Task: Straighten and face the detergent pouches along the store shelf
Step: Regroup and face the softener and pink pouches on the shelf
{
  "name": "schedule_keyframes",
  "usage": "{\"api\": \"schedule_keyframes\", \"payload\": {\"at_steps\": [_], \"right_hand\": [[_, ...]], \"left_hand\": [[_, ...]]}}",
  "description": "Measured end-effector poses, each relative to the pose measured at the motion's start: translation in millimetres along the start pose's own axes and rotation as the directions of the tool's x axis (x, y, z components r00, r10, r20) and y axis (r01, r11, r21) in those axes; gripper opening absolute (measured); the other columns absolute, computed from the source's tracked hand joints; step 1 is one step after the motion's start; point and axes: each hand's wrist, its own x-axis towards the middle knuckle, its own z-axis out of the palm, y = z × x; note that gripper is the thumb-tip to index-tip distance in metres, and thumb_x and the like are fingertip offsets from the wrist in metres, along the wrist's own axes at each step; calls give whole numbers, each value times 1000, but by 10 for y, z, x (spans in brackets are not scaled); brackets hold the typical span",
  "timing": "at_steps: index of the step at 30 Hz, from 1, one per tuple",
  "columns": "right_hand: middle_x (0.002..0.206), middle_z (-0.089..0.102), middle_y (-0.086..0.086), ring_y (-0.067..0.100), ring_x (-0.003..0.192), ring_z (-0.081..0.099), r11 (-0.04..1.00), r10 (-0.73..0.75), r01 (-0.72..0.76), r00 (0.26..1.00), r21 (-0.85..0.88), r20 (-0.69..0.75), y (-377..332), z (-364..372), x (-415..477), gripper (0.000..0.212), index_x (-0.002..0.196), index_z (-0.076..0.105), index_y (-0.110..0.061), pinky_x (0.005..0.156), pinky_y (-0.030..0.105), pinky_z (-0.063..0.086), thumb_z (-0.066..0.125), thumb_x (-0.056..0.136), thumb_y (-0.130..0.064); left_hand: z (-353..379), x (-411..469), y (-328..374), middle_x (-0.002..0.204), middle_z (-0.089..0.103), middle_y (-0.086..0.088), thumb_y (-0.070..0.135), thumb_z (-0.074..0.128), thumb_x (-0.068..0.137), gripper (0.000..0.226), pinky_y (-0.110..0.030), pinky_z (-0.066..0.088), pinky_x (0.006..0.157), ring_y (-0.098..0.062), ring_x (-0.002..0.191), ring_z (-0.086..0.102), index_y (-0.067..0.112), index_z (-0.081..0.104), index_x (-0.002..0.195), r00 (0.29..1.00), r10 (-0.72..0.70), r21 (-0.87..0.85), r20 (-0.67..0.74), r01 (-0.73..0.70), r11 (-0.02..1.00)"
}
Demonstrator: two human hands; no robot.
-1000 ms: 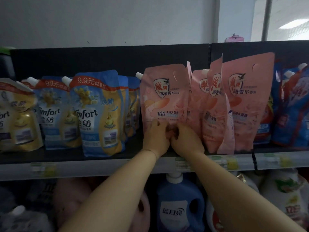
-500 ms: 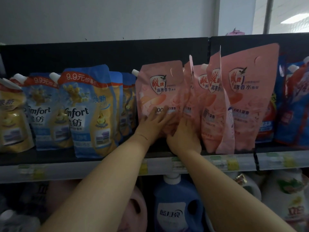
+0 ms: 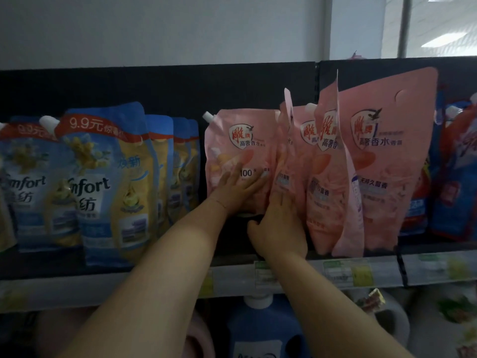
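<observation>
Left hand slid higher, flat on front pink pouch, right hand flat against next pouch

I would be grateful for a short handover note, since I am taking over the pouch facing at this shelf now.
Left hand: flat, fingers straight, pressing the front of the leftmost pink pouch.
Right hand: on the lower part of the second pink pouch; grip unclear.
Done: the leftmost pink pouch faces front; the blue Comfort pouches stand label-out.
Left: the second pink pouch and third pink pouch are turned sideways and bunched; the tall pink pouch tilts. Face and space them on the shelf.
</observation>
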Motion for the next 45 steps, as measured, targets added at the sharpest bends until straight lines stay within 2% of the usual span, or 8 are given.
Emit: {"api": "schedule_keyframes", "payload": {"at_steps": [5,14,18,22,26,33,36,45], "right_hand": [[146,32,5,20,132,34,999,-12,12,1000,49,3,10,-14,0,71,144,24,-13,102,31,37,60,86,-28],[140,37,5,20,128,37,999,-13,13,1000,40,18,-16,-65,-12,64,141,28,-12,98,31,39,58,86,-27],[128,45,4,20,120,43,999,-24,23,999,25,39,-35,-78,-19,40,125,43,-13,89,34,43,55,88,-27],[98,59,3,21,89,57,997,20,-20,1000,75,0,-20,-91,-61,15,94,54,-14,70,32,47,50,90,-28],[84,64,5,25,76,61,984,152,-140,983,111,-103,-25,-149,-95,21,90,56,-12,64,31,47,46,92,-31],[103,67,13,33,90,66,946,295,-262,941,192,-167,-30,-195,-106,58,146,18,-9,69,33,45,43,99,-31],[108,66,15,33,96,65,955,288,-276,950,110,-116,-23,-181,-65,42,135,36,-8,72,34,45,39,102,-33],[104,65,16,34,93,64,930,347,-327,932,168,-106,-49,-230,-3,22,113,50,-7,75,38,49,34,99,-14]], "left_hand": [[163,172,134,161,-16,1,47,43,96,79,-64,-1,112,-47,141,-21,29,-10,153,994,-4,40,-110,9,999],[107,7,93,157,-22,6,49,40,98,81,-65,3,113,-48,141,-20,28,-22,145,995,69,80,-71,-63,995],[-215,-97,96,155,27,1,46,44,96,61,-51,27,111,-36,141,19,24,28,149,987,56,-18,-148,-59,998],[-317,-98,269,108,61,-11,30,47,97,27,-34,45,79,-26,97,57,9,61,106,979,-92,-553,-184,-25,833],[-335,-90,335,95,66,-13,28,43,99,30,-33,48,76,-26,87,61,6,63,92,981,-175,-742,-79,59,668],[-417,-239,358,87,64,2,23,52,96,19,-24,43,70,-14,84,59,11,66,94,986,-157,-815,-57,45,578],[-381,-401,369,89,66,3,21,54,96,15,-17,44,68,-12,84,61,13,67,94,995,-101,-821,-9,50,568],[-413,-981,359,111,66,-4,15,52,95,24,-32,48,94,-19,104,59,13,65,114,996,-86,-778,32,79,623]]}}
